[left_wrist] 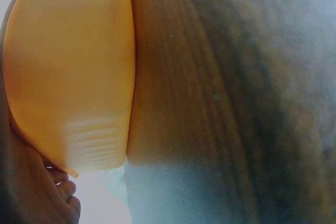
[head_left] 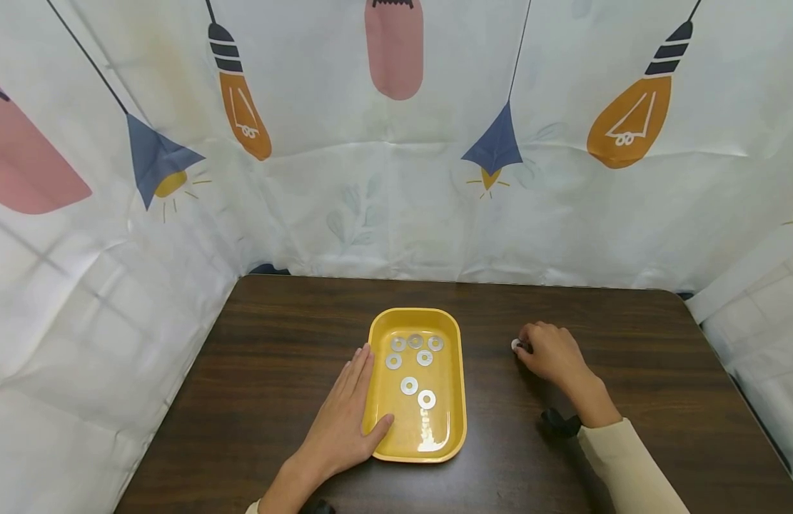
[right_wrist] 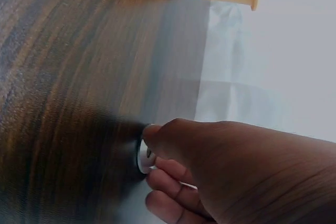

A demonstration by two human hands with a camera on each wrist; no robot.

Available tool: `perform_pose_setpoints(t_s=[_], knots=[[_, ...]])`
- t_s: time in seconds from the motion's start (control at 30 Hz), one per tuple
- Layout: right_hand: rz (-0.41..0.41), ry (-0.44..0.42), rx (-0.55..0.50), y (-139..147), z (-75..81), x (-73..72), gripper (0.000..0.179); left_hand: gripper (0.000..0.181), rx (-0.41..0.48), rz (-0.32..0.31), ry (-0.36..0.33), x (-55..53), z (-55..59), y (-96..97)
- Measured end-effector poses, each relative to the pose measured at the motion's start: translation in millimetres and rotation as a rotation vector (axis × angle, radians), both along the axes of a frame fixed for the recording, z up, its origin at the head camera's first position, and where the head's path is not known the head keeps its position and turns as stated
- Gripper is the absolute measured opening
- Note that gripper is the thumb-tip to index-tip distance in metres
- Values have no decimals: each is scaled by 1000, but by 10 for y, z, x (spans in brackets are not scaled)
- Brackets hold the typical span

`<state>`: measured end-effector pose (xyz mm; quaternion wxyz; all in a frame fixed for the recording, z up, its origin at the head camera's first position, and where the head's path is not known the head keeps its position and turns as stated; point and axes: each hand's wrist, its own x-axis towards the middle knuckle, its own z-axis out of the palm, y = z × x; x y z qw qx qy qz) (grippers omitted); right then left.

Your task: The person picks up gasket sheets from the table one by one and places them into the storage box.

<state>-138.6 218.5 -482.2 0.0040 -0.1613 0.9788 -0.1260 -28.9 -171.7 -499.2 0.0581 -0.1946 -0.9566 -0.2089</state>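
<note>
A yellow tray (head_left: 447,428) stands on the dark wooden table, with several flat metal washers (head_left: 409,385) lying in its middle and far part. Along the tray's left rim rests my left hand (head_left: 341,425), fingers straight and thumb over the near left edge. The left wrist view shows the tray's outer wall (left_wrist: 73,66) close up. To the right of the tray, my right hand (head_left: 553,353) pinches one washer (right_wrist: 144,157) between thumb and fingers, right at the table surface. Part of this washer is hidden by the fingertips.
The brown table (head_left: 293,343) has its far edge against a white curtain (head_left: 396,207) printed with lamps and bulbs. A dark band (head_left: 559,422) is worn on the right wrist. Light-coloured sleeves cover the forearms.
</note>
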Motion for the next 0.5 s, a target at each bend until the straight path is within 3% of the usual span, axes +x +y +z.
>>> perform_pose_setpoints(t_s=[0.17,0.5], knots=[[4,-4,22,7,-4,9,21,103,-3,-3,1,-4,3,2],[45,116,97,-55,19,54,16,102,-3,-4,13,-8,0,2]])
